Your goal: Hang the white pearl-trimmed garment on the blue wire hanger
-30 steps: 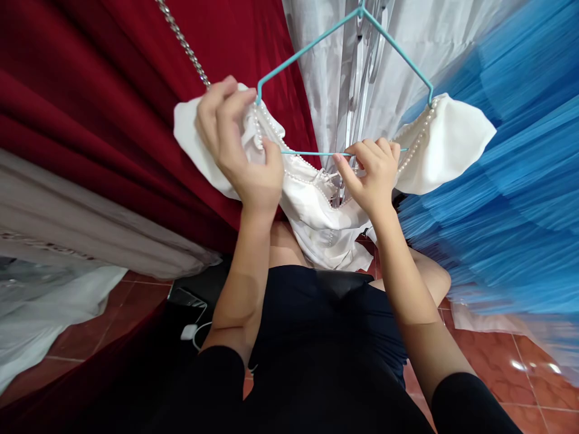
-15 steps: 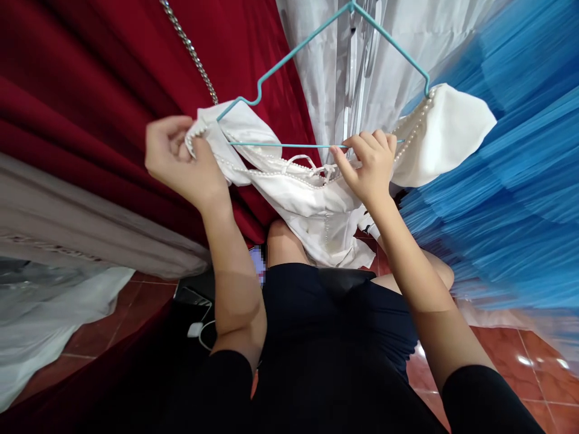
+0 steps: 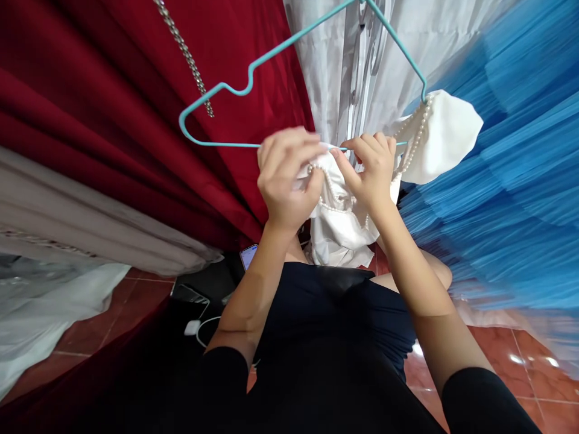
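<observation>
A turquoise hanger (image 3: 289,41) spans the upper middle of the view, its left end bare. My right hand (image 3: 368,166) is closed on its lower bar, thumb and fingers pinching it. From the hanger's right end hangs a white garment (image 3: 452,135) with strings of pearl beads; the rest of it droops below my right hand towards my knees. My left hand (image 3: 289,175), a little blurred, is closed on a bunched part of the garment just left of my right hand, close to the bar. The cloth inside its fingers is mostly hidden.
Red cloth (image 3: 235,114) with a glittering chain (image 3: 190,60) hangs at the left. White fabric (image 3: 316,48) hangs behind the hanger, and blue tulle (image 3: 511,199) fills the right. A phone (image 3: 248,256) and a white charger (image 3: 192,327) lie by my left arm.
My left hand has carried the garment's left part off the hanger's left end and rightward, beside my right hand. My right hand keeps its hold on the bar.
</observation>
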A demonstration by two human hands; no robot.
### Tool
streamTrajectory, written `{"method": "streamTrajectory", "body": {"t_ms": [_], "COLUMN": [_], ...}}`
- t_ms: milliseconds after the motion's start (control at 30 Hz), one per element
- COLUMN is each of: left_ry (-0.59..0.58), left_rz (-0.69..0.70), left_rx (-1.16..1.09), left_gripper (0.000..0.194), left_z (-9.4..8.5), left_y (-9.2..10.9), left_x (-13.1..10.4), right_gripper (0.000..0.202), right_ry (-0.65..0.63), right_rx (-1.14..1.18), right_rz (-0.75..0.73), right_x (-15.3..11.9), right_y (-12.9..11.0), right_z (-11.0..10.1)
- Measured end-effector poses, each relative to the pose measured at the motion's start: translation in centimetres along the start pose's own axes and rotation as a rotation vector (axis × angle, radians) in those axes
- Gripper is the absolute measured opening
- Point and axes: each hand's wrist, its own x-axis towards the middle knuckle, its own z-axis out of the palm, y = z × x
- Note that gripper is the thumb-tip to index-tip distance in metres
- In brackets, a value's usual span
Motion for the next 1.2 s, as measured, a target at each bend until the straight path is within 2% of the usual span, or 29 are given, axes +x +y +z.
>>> {"method": "streamTrajectory", "body": {"t_ms": [67, 133, 200, 267, 367, 433, 533, 600, 633, 700, 767, 900, 1033, 1133, 1200], "left_ry": [-0.126, -0.326, -0.492, -0.57, -0.545, -0.5, -0.462, -0.451, -0.447, -0.436, -0.412, -0.365, -0.392, -0.377, -0.373], "left_rz": [-0.078, -0.148, -0.159, -0.135, -0.079, -0.061, -0.07, -0.091, -0.101, -0.11, -0.106, -0.092, -0.093, -0.097, -0.108], "left_rx": [0.071, 0.119, 0.15, 0.162, 0.152, 0.164, 0.203, 0.202, 0.196, 0.191, 0.195, 0.188, 0.195, 0.177, 0.164], "left_gripper": [0.026, 0.019, 0.016, 0.018, 0.017, 0.017, 0.017, 0.016, 0.016, 0.016, 0.016, 0.015, 0.016, 0.015, 0.015], "left_z": [0.8, 1.9, 2.9, 3.4, 2.9, 2.4, 2.3, 2.7, 2.9, 3.3, 3.5, 3.3, 2.9, 2.5, 2.4], "left_y": [0.0, -1.0, -2.1, -3.0, -3.4, -3.3, -3.2, -3.2, -3.2, -3.3, -3.3, -3.2, -3.0, -2.7, -2.3], "left_x": [1.4, 2.0, 2.1, 2.0, 1.9, 2.0, 1.8, 1.6, 1.5, 1.4, 1.3, 1.3, 1.5, 1.6, 1.6], "right_gripper": [0.049, 0.049, 0.049, 0.047, 0.041, 0.038, 0.035, 0.037, 0.039, 0.038, 0.035, 0.035, 0.036, 0.038, 0.034], "right_ry": [-0.023, -0.045, -0.065, -0.086, -0.1, -0.026, 0.275, 0.468, 0.518, 0.512, 0.432, 0.353, 0.418, 0.509, 0.573], "right_rx": [-0.011, -0.03, -0.048, -0.052, 0.002, 0.062, 0.076, 0.023, 0.004, 0.024, 0.068, 0.068, 0.123, 0.151, 0.15], "right_rz": [0.002, 0.004, -0.005, -0.028, -0.087, -0.119, -0.101, -0.071, -0.078, -0.105, -0.093, -0.041, -0.015, 0.007, 0.028], "right_x": [-0.2, -0.3, -0.5, -0.7, -0.7, -0.3, 0.7, 1.6, 2.1, 3.0, 3.8, 4.9, 6.0, 6.2, 5.3], "right_y": [0.2, 0.6, 1.1, 1.3, 1.1, 1.2, 2.8, 4.9, 6.1, 8.5, 10.1, 11.0, 12.2, 14.9, 17.0], "right_z": [-0.3, -0.6, -1.0, -1.5, -2.3, -2.8, -3.6, -4.1, -4.5, -5.2, -6.0, -7.4, -8.4, -9.3, -9.7]}}
